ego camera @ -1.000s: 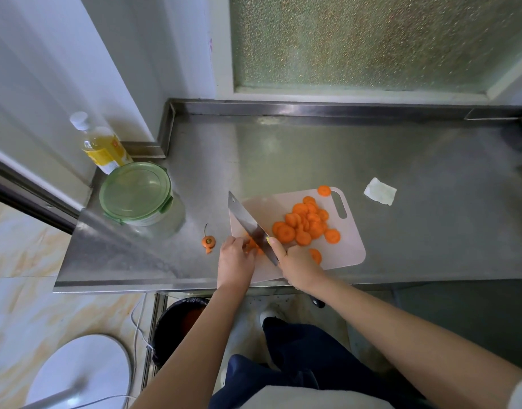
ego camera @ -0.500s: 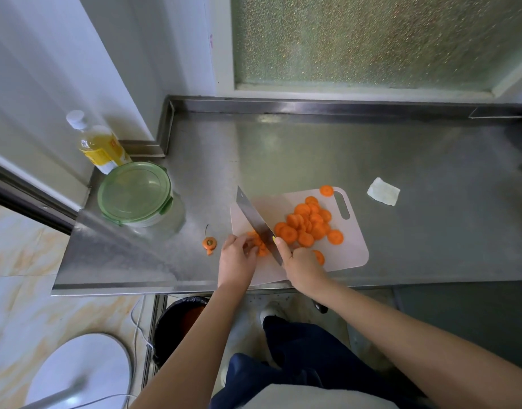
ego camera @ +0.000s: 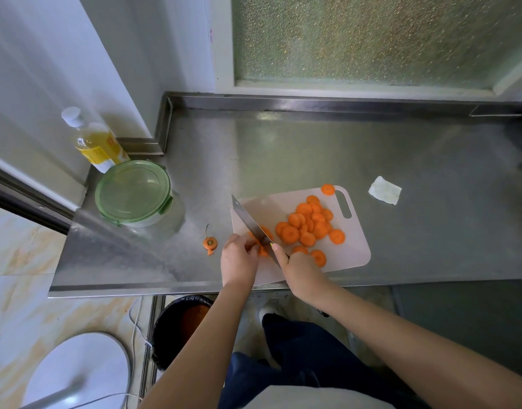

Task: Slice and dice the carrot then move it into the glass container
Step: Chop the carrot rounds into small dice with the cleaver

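A pale cutting board [ego camera: 351,255] lies near the counter's front edge. Several round carrot slices [ego camera: 308,222] are piled on its middle and right. My right hand [ego camera: 298,270] grips the handle of a knife [ego camera: 252,227], whose blade angles up and left across the board's left part. My left hand [ego camera: 239,258] holds a few carrot pieces [ego camera: 262,250] against the board right beside the blade; its fingers hide most of them. A round glass container with a green lid [ego camera: 133,191] stands at the counter's left end.
A cut-off carrot top [ego camera: 210,242] lies on the steel counter [ego camera: 312,154] left of the board. A yellow bottle [ego camera: 94,143] stands behind the container. A folded white paper [ego camera: 385,190] lies right of the board. A black bin [ego camera: 180,326] sits on the floor below.
The knife blade has shifted slightly right and up across the board between cuts. My left hand stays on the carrot pieces beside it.
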A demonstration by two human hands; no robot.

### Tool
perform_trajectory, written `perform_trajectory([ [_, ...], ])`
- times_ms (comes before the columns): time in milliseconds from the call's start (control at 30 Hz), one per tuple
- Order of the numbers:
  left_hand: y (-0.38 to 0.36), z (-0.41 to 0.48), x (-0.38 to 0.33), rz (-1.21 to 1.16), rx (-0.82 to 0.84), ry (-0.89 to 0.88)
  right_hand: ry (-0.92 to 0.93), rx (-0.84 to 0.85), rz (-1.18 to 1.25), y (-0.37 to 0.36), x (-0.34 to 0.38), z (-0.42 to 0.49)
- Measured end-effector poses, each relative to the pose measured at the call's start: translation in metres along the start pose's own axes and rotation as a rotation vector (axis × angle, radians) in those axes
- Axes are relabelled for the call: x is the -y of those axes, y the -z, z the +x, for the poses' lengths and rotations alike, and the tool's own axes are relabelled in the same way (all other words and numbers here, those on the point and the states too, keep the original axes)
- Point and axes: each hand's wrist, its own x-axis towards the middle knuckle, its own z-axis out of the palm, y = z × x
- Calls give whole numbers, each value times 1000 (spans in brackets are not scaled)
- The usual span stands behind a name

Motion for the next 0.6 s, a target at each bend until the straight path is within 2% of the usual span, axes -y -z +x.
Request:
perform_trajectory([
  [167,-1,1,0,-21,0,9,-173,-2,132,-9,4,7],
  [267,-2,0,1,-28,-6,11,-158,30,12,-16,-3,14],
  [333,-2,0,1,-31,-3,13,-159,-39,138,-18,-5,13],
  [400,-1,0,1,-26,2,10,-139,-60,159,-17,-5,13],
  [600,5,2,0,-12,49,-16,-84,-33,108,-15,-8,18],
])
